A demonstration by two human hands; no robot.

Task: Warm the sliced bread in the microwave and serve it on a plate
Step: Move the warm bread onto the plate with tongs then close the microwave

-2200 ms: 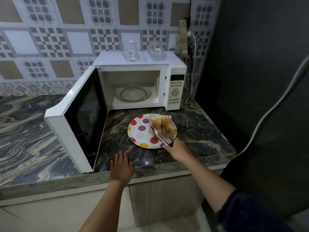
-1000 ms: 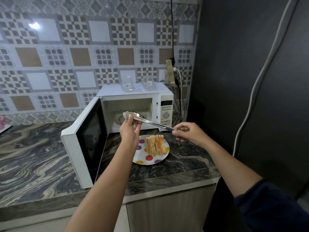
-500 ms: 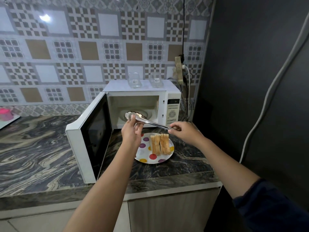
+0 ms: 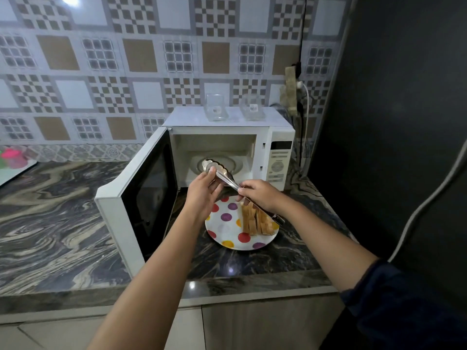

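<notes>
A white plate (image 4: 227,232) with coloured dots sits on the marble counter in front of the microwave (image 4: 278,137). Several toasted bread slices (image 4: 255,222) stand on edge on its right half. The microwave's door (image 4: 141,198) hangs wide open to the left, and its glass turntable is bare. Metal tongs (image 4: 225,176) are held level above the plate by both hands. My left hand (image 4: 202,193) grips them near the scalloped tips. My right hand (image 4: 260,194) grips the handle part, whose end shows past my wrist.
Two clear glass jars (image 4: 214,107) stand on top of the microwave. A socket with a plugged cable (image 4: 290,92) is on the tiled wall to its right. A dark wall (image 4: 391,122) closes the right side. A pink object (image 4: 12,157) sits far left on the counter (image 4: 63,223).
The tongs have come up off the bread, and my left hand has left the counter edge to take their tip end. My hands have since drawn closer together on them. The bread stays on the plate.
</notes>
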